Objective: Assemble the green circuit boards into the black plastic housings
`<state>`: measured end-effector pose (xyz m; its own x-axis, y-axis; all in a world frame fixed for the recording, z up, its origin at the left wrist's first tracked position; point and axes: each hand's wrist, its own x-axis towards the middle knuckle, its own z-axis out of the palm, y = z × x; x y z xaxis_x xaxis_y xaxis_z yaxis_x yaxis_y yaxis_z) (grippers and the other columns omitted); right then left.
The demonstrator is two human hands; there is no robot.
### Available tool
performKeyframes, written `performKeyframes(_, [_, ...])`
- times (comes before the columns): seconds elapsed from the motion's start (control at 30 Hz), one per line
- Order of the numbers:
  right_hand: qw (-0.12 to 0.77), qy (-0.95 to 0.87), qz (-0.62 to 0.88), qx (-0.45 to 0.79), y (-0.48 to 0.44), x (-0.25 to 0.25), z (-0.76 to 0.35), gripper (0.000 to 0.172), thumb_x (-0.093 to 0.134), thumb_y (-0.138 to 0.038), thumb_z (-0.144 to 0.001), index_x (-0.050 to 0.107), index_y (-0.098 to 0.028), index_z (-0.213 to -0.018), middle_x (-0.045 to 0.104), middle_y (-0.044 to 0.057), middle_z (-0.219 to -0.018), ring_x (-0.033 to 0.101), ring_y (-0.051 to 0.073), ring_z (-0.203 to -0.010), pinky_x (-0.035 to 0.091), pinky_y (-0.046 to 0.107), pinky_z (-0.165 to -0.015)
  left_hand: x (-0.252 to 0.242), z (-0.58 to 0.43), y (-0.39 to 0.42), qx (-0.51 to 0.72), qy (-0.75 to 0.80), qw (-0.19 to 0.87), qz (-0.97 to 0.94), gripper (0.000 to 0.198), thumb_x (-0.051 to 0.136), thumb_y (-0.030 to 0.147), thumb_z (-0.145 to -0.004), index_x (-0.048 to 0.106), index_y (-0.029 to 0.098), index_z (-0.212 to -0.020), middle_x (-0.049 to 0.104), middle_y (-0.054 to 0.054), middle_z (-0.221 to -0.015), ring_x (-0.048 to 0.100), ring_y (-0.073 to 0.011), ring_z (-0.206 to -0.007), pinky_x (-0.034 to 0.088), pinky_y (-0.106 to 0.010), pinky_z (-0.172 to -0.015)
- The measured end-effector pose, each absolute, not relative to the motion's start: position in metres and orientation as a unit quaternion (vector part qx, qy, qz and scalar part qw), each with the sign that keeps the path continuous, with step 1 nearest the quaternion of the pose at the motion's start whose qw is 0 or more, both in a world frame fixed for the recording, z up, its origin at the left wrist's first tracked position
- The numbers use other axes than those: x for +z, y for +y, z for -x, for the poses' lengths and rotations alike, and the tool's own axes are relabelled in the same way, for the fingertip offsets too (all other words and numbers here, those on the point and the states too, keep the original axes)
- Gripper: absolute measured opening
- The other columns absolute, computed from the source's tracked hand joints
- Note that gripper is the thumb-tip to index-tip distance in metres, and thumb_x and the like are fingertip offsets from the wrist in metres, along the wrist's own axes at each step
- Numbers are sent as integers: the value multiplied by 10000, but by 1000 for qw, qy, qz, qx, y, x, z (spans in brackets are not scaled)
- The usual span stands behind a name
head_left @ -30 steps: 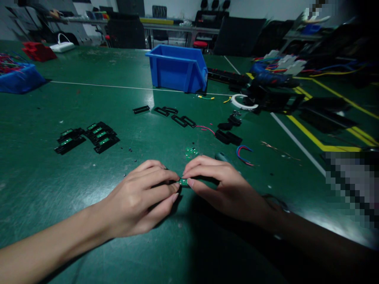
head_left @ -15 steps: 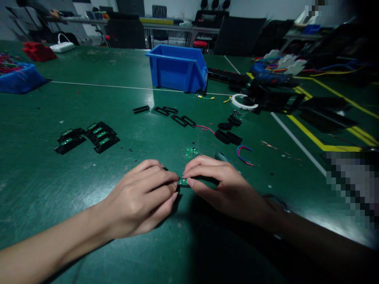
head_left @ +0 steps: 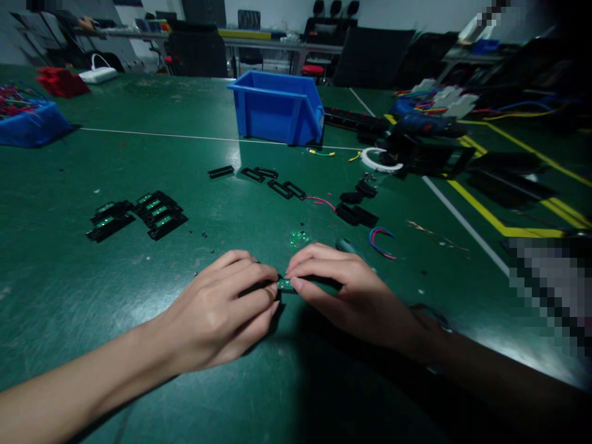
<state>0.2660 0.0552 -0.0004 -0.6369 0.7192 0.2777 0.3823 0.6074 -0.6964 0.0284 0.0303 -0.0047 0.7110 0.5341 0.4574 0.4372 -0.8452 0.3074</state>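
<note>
A small green circuit board [head_left: 285,284] lies between the fingertips of my two hands, mostly hidden by them. My left hand [head_left: 231,308] grips its left end, with the fingers bent and close together. At the other end, my right hand [head_left: 340,283] pinches it between thumb and fingers. Whether a black frame sits under the board I cannot tell. Just beyond the fingertips lies a small cluster of green boards [head_left: 300,239]. Black holders with green boards in them [head_left: 160,213] rest in a group at the left. Several thin black frames [head_left: 280,189] lie farther back.
A blue bin [head_left: 277,108] stands at the back middle. Black parts [head_left: 356,214] and a red-and-blue wire [head_left: 382,242] lie at the right. A white ring [head_left: 380,160] and tangled cables [head_left: 435,108] are behind them. A blue tray of wires [head_left: 32,120] stands far left.
Both hands stay almost in place, holding the small board. The view has shifted very slightly; nothing else has visibly moved.
</note>
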Motion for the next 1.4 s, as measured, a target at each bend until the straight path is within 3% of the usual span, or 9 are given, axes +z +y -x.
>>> performKeyframes(1.4, [278, -851, 336, 294, 55, -4, -265, 175, 549, -165, -964, 701, -192, -883, 706, 51, -957, 652, 171, -907, 492, 291, -865, -4, -30, 30, 273, 280, 115, -913, 142, 580, 105, -919, 680, 153, -1008, 684, -108, -1089, 634, -198, -996, 490, -397, -953])
